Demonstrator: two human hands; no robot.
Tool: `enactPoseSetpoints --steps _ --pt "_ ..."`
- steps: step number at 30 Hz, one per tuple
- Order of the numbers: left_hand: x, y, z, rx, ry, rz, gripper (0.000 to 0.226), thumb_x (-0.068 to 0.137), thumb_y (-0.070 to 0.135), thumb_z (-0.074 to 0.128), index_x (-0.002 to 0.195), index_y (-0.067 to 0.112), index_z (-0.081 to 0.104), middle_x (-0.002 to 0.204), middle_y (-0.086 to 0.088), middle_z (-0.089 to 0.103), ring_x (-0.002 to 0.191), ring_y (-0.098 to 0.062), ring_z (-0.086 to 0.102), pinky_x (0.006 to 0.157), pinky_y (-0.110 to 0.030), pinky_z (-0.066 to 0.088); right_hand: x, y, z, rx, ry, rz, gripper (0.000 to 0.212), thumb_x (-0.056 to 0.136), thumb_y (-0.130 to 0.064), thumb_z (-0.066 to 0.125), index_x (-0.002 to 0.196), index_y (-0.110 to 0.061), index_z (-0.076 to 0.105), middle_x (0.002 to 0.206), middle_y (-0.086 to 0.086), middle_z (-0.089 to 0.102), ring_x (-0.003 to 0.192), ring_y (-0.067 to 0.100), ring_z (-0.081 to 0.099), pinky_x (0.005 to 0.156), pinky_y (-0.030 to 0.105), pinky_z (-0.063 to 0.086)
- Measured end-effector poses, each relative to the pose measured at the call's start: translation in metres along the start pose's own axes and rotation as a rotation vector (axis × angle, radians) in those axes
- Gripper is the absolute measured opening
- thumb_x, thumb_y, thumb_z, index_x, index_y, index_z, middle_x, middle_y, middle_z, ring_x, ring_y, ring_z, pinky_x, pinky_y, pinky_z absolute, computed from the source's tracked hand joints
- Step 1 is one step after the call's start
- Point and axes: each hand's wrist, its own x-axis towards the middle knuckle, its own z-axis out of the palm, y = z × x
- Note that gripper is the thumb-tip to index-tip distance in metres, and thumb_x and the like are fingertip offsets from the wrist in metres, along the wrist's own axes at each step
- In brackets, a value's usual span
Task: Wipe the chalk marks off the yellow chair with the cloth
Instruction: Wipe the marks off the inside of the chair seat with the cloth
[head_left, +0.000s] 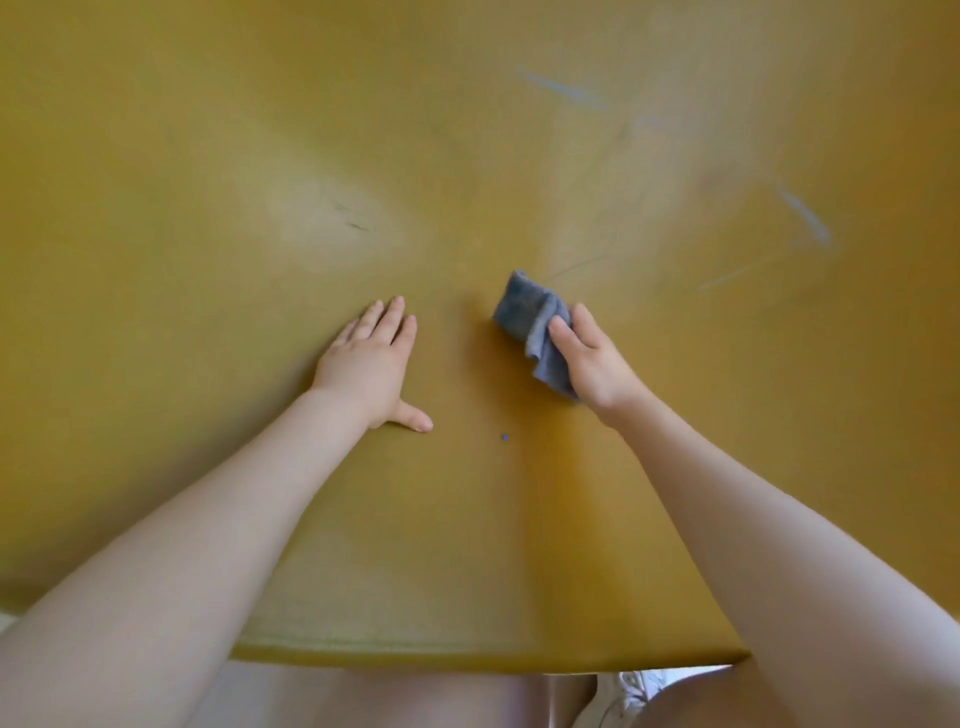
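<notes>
The yellow chair (208, 130) fills nearly the whole head view, seen very close. Pale blue chalk marks (566, 92) streak its upper right, and another chalk streak (804, 213) lies farther right. My right hand (595, 361) grips a folded grey-blue cloth (530, 322) and presses it on the yellow surface just right of centre, below and left of the chalk streaks. My left hand (371, 364) lies flat on the chair left of the cloth, fingers spread and holding nothing.
The chair's near edge (415, 652) runs across the bottom of the view. Below it I see my legs and a white shoe (628, 691). A tiny blue speck (504, 438) sits on the surface between my arms.
</notes>
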Motion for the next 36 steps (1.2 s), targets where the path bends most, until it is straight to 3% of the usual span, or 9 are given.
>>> enactPoseSetpoints --steps 3,5,7,10,13,19,30,33,36 --pt "-0.002 0.003 0.001 -0.025 0.004 -0.005 0.118 0.070 0.063 0.066 0.150 0.011 -0.004 0.157 -0.006 -0.018 0.146 -0.022 -0.011 0.118 -0.033 0.000 -0.026 0.009 0.000 0.005 -0.200 -0.107 0.018 0.100 -0.018 0.035 0.086 -0.024 0.044 0.087 -0.005 0.048 0.084 0.002 0.043 0.081 0.023 0.035" --pt "-0.003 0.002 0.002 -0.039 0.017 0.005 0.114 0.073 0.058 0.066 0.150 0.011 -0.003 0.157 -0.006 -0.017 0.146 -0.022 -0.011 0.118 -0.033 0.001 -0.045 0.020 0.023 -0.236 -0.440 -0.170 0.020 0.100 -0.026 0.029 0.104 -0.025 0.049 0.128 -0.003 0.051 0.123 0.002 0.033 0.110 0.026 0.013" --pt "-0.003 0.000 0.002 -0.031 0.017 0.020 0.108 0.078 0.051 0.065 0.150 0.011 -0.003 0.157 -0.006 -0.018 0.146 -0.022 -0.011 0.118 -0.033 0.001 -0.056 0.027 0.044 -0.611 -0.522 -0.323 0.037 0.095 -0.040 0.020 0.120 -0.028 0.046 0.153 -0.013 0.022 0.141 0.004 0.004 0.113 0.034 -0.011" --pt "-0.002 -0.003 -0.001 -0.012 -0.003 0.046 0.109 0.077 0.049 0.067 0.150 0.011 -0.004 0.157 -0.006 -0.019 0.146 -0.021 -0.012 0.118 -0.032 0.002 -0.056 0.029 0.053 -0.934 -0.454 -0.461 0.066 0.084 -0.050 -0.001 0.144 -0.030 0.015 0.156 -0.014 -0.002 0.143 0.011 -0.011 0.113 0.041 -0.015" --pt "0.000 -0.008 -0.002 -0.025 0.001 0.067 0.116 0.073 0.056 0.067 0.150 0.010 -0.006 0.157 -0.005 -0.019 0.146 -0.019 -0.012 0.118 -0.031 0.002 -0.039 0.024 0.063 -1.079 -0.370 -0.459 0.070 0.078 -0.051 -0.012 0.146 -0.033 -0.008 0.156 -0.011 -0.009 0.144 0.015 -0.011 0.113 0.043 -0.012" --pt "0.007 -0.008 0.003 -0.082 0.057 0.027 0.136 0.060 0.063 0.072 0.147 0.007 -0.017 0.155 -0.009 -0.025 0.146 -0.019 -0.014 0.118 -0.030 -0.001 0.034 0.003 0.075 -1.140 -0.121 -0.407 0.054 0.099 -0.042 0.014 0.145 -0.034 -0.012 0.156 -0.010 -0.014 0.144 0.017 -0.011 0.115 0.045 -0.007" --pt "0.030 0.008 -0.003 -0.045 0.067 0.069 0.129 0.061 0.070 0.066 0.149 0.014 -0.010 0.155 -0.004 -0.025 0.145 -0.019 -0.018 0.117 -0.031 -0.006 0.075 0.025 -0.035 -1.204 0.199 -0.079 0.056 0.096 -0.051 0.019 0.145 -0.038 -0.005 0.156 -0.011 -0.011 0.144 0.026 -0.009 0.113 0.053 0.006" --pt "0.031 0.009 -0.003 -0.052 0.062 0.068 0.129 0.061 0.069 0.067 0.149 0.015 -0.011 0.155 -0.004 -0.026 0.145 -0.019 -0.019 0.117 -0.032 -0.007 0.071 0.021 -0.035 -1.160 0.245 -0.084 0.054 0.096 -0.046 0.031 0.146 -0.033 0.013 0.158 -0.005 0.003 0.142 0.031 0.004 0.108 0.049 0.019" --pt "0.032 0.010 -0.005 -0.049 0.055 0.064 0.130 0.061 0.069 0.067 0.149 0.014 -0.011 0.155 -0.004 -0.026 0.144 -0.020 -0.019 0.117 -0.032 -0.008 0.063 0.016 -0.009 -1.062 0.281 -0.163 0.046 0.089 -0.029 0.048 0.132 -0.015 0.043 0.148 0.010 0.033 0.126 0.042 0.035 0.093 0.049 0.040"
